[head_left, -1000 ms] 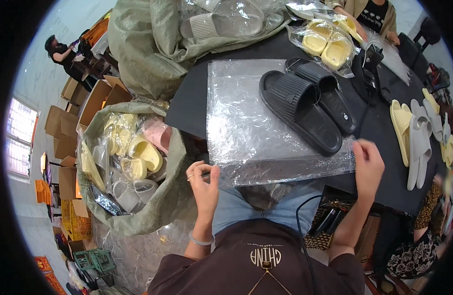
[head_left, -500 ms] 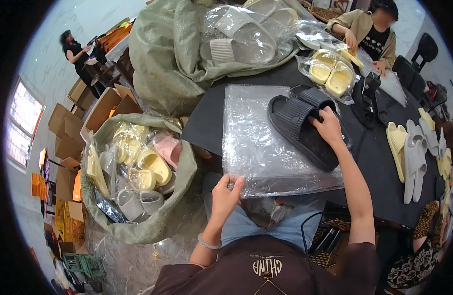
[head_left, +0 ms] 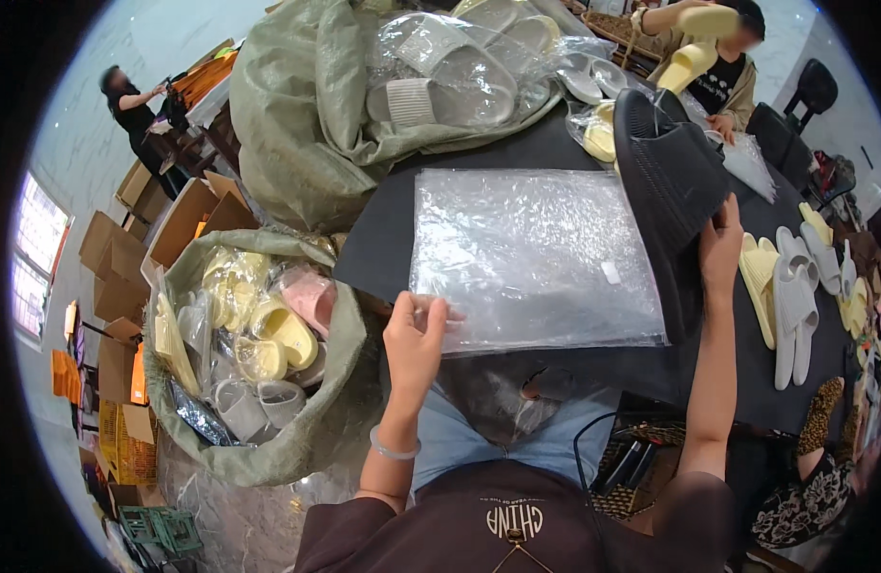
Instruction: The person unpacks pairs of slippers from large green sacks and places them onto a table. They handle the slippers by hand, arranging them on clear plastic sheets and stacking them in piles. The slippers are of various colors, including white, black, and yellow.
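- Slides (head_left: 672, 181): black, tilted, up-left of the right fingers.
- Right hand (head_left: 720, 253): fingers curled, gripping slides' edge.
- Bags (head_left: 531, 258): clear, between both hands' fingers.
- Left hand (head_left: 415, 342): fingers bent at bags' corner; pinch cannot be told.

Pale lettering (head_left: 514, 521) runs across the brown shirt (head_left: 440, 527), smaller white print (head_left: 714, 88) across a black top (head_left: 723, 74).

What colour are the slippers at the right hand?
The slippers at the right hand are black, shown best in the head view.
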{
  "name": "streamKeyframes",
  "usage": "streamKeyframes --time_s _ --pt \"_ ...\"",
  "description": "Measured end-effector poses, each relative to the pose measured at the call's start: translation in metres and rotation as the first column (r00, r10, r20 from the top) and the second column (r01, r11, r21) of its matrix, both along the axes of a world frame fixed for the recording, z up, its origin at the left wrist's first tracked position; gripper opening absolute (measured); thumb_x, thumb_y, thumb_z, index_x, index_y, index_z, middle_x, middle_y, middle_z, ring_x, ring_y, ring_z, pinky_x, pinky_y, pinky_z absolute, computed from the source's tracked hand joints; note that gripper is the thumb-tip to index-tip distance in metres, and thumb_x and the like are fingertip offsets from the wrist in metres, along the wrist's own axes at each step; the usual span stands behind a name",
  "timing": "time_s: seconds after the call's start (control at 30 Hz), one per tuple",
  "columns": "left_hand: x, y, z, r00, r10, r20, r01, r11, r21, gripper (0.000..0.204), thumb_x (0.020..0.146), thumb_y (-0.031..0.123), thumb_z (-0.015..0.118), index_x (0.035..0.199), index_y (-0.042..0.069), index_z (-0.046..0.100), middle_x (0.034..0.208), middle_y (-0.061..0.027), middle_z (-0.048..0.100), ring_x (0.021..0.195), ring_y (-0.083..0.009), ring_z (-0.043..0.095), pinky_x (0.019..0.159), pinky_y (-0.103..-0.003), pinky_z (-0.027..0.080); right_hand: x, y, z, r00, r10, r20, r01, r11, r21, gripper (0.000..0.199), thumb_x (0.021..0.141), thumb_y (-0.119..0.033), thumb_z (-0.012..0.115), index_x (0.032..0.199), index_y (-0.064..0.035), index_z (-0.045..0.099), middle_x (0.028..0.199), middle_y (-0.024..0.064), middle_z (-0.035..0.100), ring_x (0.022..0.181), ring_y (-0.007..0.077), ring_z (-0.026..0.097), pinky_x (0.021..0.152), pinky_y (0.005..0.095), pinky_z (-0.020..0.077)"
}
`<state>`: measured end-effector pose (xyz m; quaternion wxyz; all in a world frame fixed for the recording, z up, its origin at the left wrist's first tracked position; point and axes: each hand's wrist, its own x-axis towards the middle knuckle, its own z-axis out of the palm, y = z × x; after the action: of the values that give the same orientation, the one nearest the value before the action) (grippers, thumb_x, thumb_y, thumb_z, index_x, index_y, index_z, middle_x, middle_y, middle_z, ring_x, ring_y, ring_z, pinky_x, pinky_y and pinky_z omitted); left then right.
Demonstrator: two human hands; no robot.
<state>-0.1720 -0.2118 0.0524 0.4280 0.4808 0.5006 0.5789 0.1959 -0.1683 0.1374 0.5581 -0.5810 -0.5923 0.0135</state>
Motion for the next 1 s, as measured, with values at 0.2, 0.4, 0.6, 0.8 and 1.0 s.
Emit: streamKeyframes --time_s 0.2,0.4,0.6,0.8,1.0 --pt "-0.005 0.012 -0.038 0.918 0.054 -0.392 -0.085 0.994 -0.063 0.020 0.086 0.012 0.062 0.080 -0.003 0.050 0.071 -0.0171 0.062 0.065 -0.0244 0.064 0.059 -0.034 0.049 0.008 -0.017 0.000 0.997 0.014 -0.079 -0.014 1.000 0.001 0.030 0.085 0.007 0.048 0.115 0.0069 0.048 0.108 0.0122 0.058 0.104 0.0159 0.053 0.088 0.0245 0.0387" --pt "0.004 0.004 -0.015 0.807 0.152 -0.571 -0.171 0.985 0.020 0.028 0.085 0.011 0.063 0.103 -0.006 0.050 0.089 -0.0215 0.061 0.084 -0.0321 0.061 0.077 -0.039 0.047 -0.026 -0.009 -0.014 0.987 0.102 -0.121 -0.107 0.994 -0.033 0.030 0.083 0.004 0.052 0.113 0.0060 0.050 0.105 0.0103 0.059 0.096 0.0169 0.057 0.085 0.0263 0.0419" --pt "0.001 -0.009 0.019 0.514 0.349 -0.784 -0.012 0.916 0.400 0.045 0.083 0.010 0.063 0.123 -0.003 0.048 0.118 -0.0219 0.053 0.122 -0.0317 0.045 0.100 -0.042 0.035 -0.089 0.017 -0.019 0.973 0.061 0.223 -0.027 0.988 -0.149 0.024 0.079 -0.017 0.065 0.089 0.0028 0.057 0.092 0.0173 0.056 0.083 0.0366 0.057 0.072 0.0384 0.0462" --pt "0.002 0.032 -0.019 0.118 0.008 -0.993 0.408 0.911 0.056 0.044 0.079 0.011 0.059 0.119 -0.003 0.051 0.125 -0.0178 0.052 0.124 -0.0318 0.042 0.105 -0.046 0.031 -0.185 0.053 -0.063 0.905 0.151 0.397 -0.066 0.974 -0.219 0.025 0.081 -0.025 0.061 0.086 -0.0012 0.055 0.092 0.0175 0.055 0.073 0.0391 0.060 0.063 0.0479 0.0485" --pt "0.001 0.035 -0.047 0.244 -0.011 -0.970 0.420 0.903 0.095 0.042 0.084 0.018 0.053 0.122 0.002 0.051 0.127 -0.0161 0.050 0.124 -0.0315 0.042 0.107 -0.045 0.028 -0.186 0.062 -0.109 0.895 0.191 0.404 -0.073 0.955 -0.289 0.027 0.081 -0.026 0.062 0.086 -0.0011 0.054 0.095 0.0162 0.054 0.069 0.0382 0.061 0.058 0.0463 0.0497"
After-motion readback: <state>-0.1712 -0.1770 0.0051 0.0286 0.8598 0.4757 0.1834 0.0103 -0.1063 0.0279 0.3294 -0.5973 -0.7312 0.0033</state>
